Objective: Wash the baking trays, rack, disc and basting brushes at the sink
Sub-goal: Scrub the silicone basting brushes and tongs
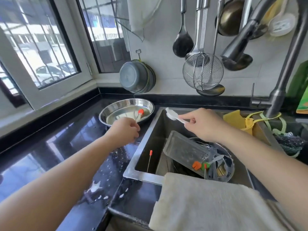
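Observation:
My right hand pinches the handle of a clear silicone basting brush, holding it over the back left of the sink. My left hand hovers over the wet counter near a round steel tray, fingers curled; whether it holds the thin wire of the orange-tipped tool lying in that tray is unclear. In the sink a rectangular baking tray leans on a round steel dish with wire pieces, orange and green tipped tools and another clear brush.
A thin orange-tipped rod leans at the sink's left wall. A white towel hangs over the front rim. The faucet rises at right beside a yellow sponge and a scourer. Ladles, a skimmer and pans hang on the wall.

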The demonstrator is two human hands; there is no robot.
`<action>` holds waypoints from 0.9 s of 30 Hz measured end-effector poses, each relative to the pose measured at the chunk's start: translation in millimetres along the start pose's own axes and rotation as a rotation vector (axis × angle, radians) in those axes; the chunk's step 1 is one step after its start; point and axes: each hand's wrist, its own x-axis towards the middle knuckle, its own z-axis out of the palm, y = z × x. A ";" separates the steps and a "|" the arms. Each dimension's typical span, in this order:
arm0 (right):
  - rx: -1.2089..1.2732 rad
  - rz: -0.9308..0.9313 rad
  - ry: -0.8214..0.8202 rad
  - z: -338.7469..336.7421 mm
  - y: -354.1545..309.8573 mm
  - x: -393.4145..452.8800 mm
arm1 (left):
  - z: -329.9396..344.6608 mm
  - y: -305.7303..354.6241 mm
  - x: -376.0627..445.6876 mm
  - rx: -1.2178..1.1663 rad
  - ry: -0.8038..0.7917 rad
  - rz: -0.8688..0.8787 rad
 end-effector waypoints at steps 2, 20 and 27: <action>0.021 -0.015 0.009 6.7 -20.3 17.2 | -8.8 -19.7 9.7 0.091 0.144 -0.003; 0.095 0.049 0.034 59.9 -24.7 88.0 | -3.4 -38.0 137.5 0.446 -0.107 0.085; 0.094 0.080 0.038 60.5 0.8 86.7 | 24.8 -13.9 170.4 0.584 -0.177 -0.072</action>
